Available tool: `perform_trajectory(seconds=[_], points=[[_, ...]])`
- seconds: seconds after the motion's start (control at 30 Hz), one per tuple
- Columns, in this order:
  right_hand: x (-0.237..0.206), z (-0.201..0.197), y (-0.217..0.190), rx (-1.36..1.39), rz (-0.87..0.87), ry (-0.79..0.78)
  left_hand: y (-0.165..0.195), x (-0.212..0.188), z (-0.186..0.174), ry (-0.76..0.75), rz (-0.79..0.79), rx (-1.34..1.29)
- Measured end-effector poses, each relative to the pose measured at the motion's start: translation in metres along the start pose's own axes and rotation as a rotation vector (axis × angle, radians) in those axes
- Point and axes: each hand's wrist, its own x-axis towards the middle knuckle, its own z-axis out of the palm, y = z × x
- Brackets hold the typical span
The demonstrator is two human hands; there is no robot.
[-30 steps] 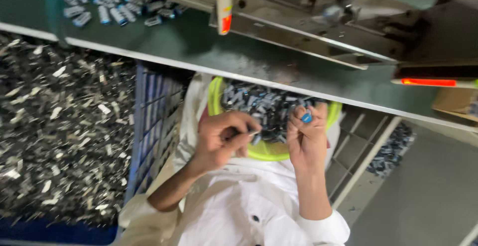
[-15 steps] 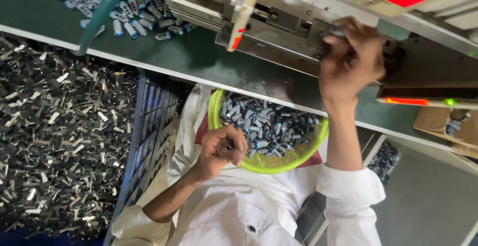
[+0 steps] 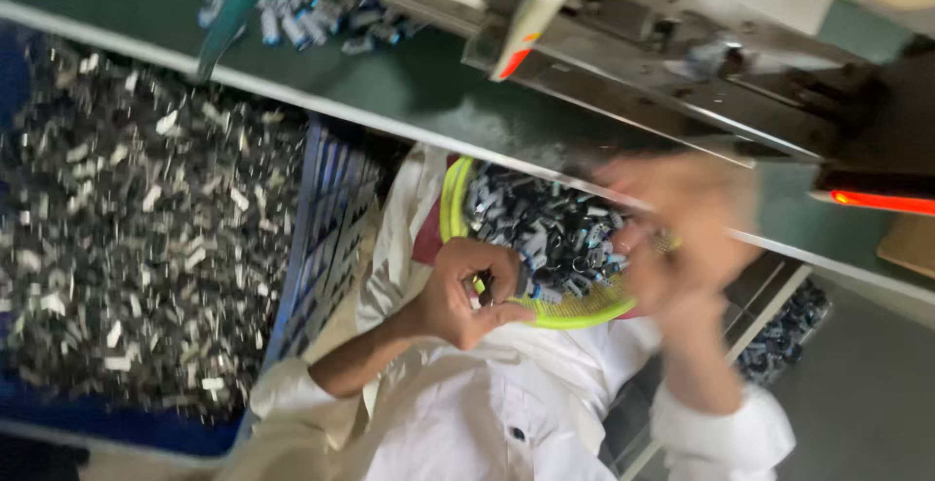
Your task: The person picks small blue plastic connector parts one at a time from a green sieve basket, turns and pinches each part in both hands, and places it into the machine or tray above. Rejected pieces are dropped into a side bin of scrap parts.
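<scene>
A: Left hand (image 3: 467, 291)?
B: Pinched shut on a small part, at the near rim of the yellow basket (image 3: 450, 210) of small cylinders (image 3: 545, 233).
A: Right hand (image 3: 682, 238)?
B: Blurred, just right of the pile; grip can't tell. Best keep the pinch firm over the basket.
</scene>
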Motion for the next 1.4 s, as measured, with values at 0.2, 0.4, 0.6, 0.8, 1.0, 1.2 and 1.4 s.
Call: perform_trajectory(seconds=[0.2, 0.4, 0.6, 0.8, 1.0, 1.2, 1.4], points=[[-0.074, 0.059, -0.022, 0.17, 0.311, -0.096, 0.027, 0.017, 0.005, 0.172, 0.215, 0.331], [-0.107, 0.061, -0.018, 0.117, 0.251, 0.027, 0.017, 0.023, 0.012, 0.261, -0.132, 0.04], [-0.137, 0.084, -0.015, 0.604, 0.474, 0.334, 0.001, 0.023, 0.01, 0.223, -0.115, 0.409], [-0.146, 0.082, 0.007, 0.994, 0.992, 0.544, 0.006, 0.014, 0.023, 0.263, -0.134, 0.416], [-0.12, 0.05, 0.022, 1.468, 1.063, 0.452, -0.006, -0.003, 0.009, 0.264, -0.304, -0.012], [-0.005, 0.014, 0.058, 0.249, 0.151, 0.484, -0.026, -0.006, 0.004, 0.261, -0.263, -0.181], [0.044, 0.016, 0.086, -0.089, -0.015, 0.32, -0.028, -0.008, 0.0, 0.33, -0.186, -0.347]])
